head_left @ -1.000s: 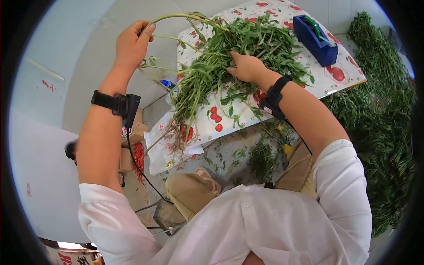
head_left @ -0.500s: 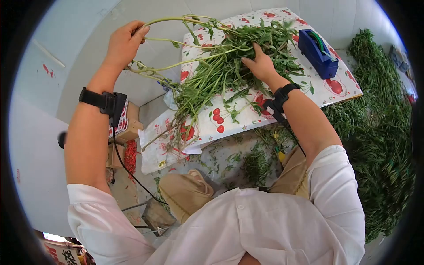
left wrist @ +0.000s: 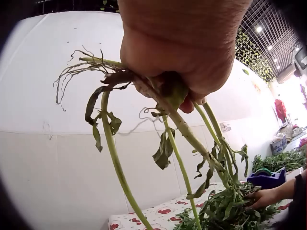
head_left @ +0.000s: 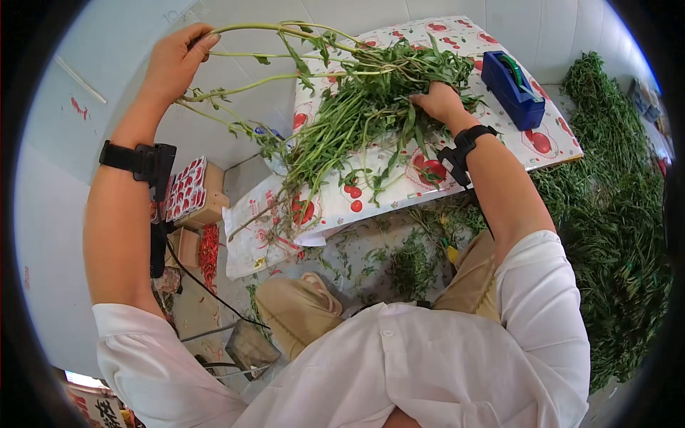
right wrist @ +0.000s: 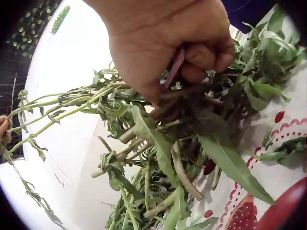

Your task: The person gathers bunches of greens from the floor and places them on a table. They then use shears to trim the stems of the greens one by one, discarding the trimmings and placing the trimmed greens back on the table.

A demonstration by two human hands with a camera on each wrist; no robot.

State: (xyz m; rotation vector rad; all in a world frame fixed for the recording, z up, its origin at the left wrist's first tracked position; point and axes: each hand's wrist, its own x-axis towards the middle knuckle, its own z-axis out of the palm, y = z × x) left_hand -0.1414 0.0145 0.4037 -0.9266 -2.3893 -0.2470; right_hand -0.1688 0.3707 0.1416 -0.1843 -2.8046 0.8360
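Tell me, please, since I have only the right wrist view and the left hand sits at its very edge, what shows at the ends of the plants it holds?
Observer: In the left wrist view, thin roots stick out beside the left hand.
Operator: Thank you; could you also say what lies on the floor to the person's right?
Observer: In the head view, a large heap of green plants lies there, beyond the table.
Operator: And would you kindly check the floor between the person's knees?
Observer: A small clump of greenery lies there.
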